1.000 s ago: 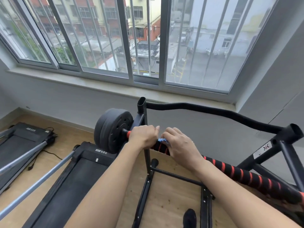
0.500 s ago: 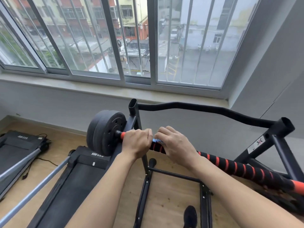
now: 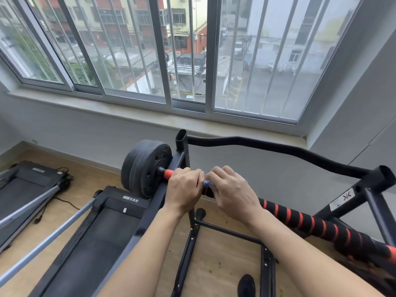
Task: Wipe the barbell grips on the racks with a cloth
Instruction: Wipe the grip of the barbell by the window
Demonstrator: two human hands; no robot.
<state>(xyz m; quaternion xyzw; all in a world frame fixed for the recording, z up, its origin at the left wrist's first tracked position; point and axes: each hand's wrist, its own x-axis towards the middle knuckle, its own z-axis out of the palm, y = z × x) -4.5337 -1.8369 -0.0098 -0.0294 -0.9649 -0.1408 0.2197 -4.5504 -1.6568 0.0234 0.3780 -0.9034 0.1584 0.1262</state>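
Left hand (image 3: 184, 189): clenched round barbell (image 3: 310, 221), steadying. Right hand (image 3: 233, 192): grasping blue cloth (image 3: 208, 183) on grip. Advice: wrap fully, twist, slide rightward.

We see a barred sliding window (image 3: 192, 61) filling the upper frame, grey walls (image 3: 85, 133) beneath, wooden floor (image 3: 214, 264) and two treadmills (image 3: 102, 232) lower left.

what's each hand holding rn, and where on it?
Left hand grips the barbell just inside the weight plates. Right hand wraps a blue cloth round the striped grip beside it.
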